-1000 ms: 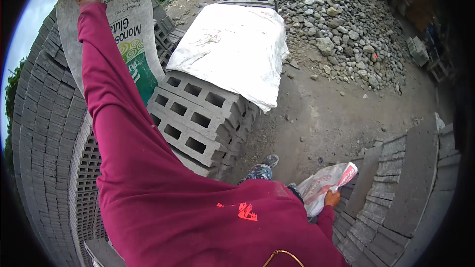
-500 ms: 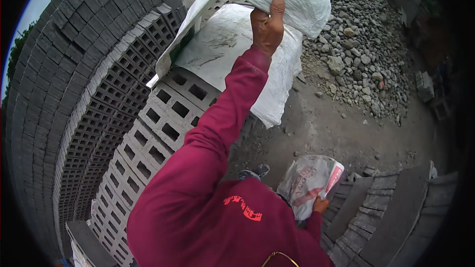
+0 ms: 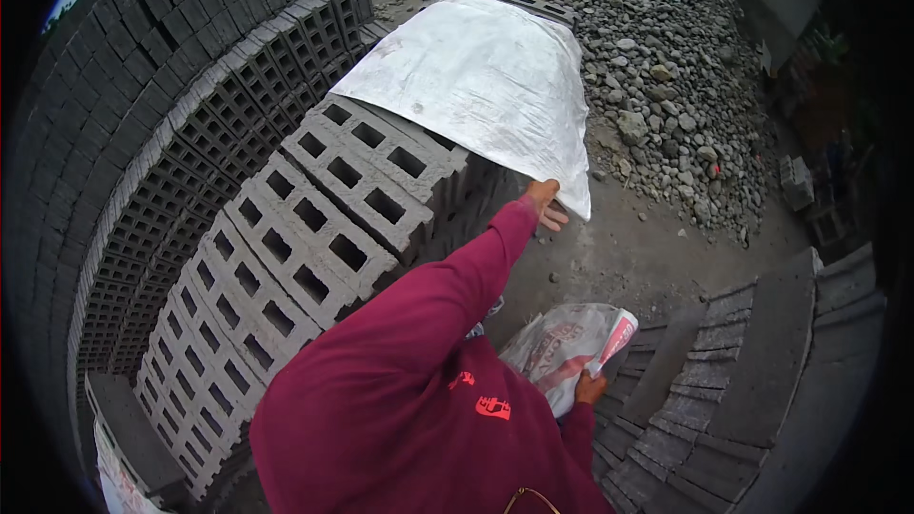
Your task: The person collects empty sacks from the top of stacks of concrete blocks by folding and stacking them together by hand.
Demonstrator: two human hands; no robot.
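Just at the near right corner of the white sheet [image 3: 476,71], we have our left hand [image 3: 545,203], with a few fingers [image 3: 554,220] stretched out below the edge; we cannot tell whether the others pinch it. Lower down, our right hand [image 3: 590,387] has its fingers closed on the edge of a bag [image 3: 552,347], whitish with red print, which hangs beside our body.

Outward from the hands, we see the sheet draped over the far end of a long row of grey blocks [image 3: 294,199], some creases running across it. Nearer us, the blocks lie uncovered, their rectangular holes facing up. Our left sleeve [image 3: 428,309], deep maroon, reaches across in front of them.

To our left, more blocks rise in a tall, tight wall [image 3: 100,167], and a grey slab [image 3: 129,428] sits at its near end above some printed plastic [image 3: 122,478]. To our right, flat pieces [image 3: 719,357] stand close together in rows. Beyond the bare ground [image 3: 619,257], a gravel heap [image 3: 657,86] spreads out past the sheet.
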